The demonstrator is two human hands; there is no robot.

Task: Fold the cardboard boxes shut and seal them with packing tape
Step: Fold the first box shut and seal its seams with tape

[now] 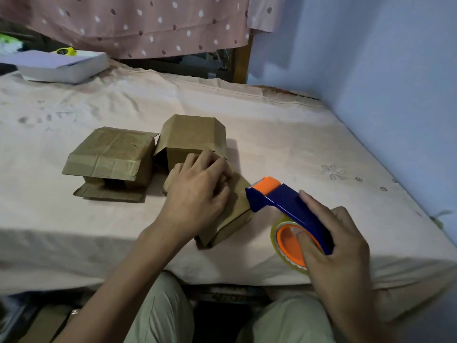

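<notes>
**Dispenser Approach to the Held Box**

The left hand (197, 191) is pressing down on the nearest cardboard box (230, 214), at centre frame on the bed (296, 134), fingers spread and lightly bent over the top flaps. It is holding the flaps down rather than wrapping round anything.

The right hand (338, 246) is gripping the tape dispenser (286, 209) at lower right of the frame, fingers curled round the blue handle, thumb lying on the orange hub of the roll.

The dispenser's cutter end is pointing toward upper left, just beside the box's right edge. The box is lying left of that grip, its long axis running from upper left to lower right. The right hand is therefore the nearer one for taping; the next move appears to call for laying the cutter end onto the box top.

Two more boxes, one at left (111, 154) and one behind (193, 134), are lying with open flaps.
</notes>
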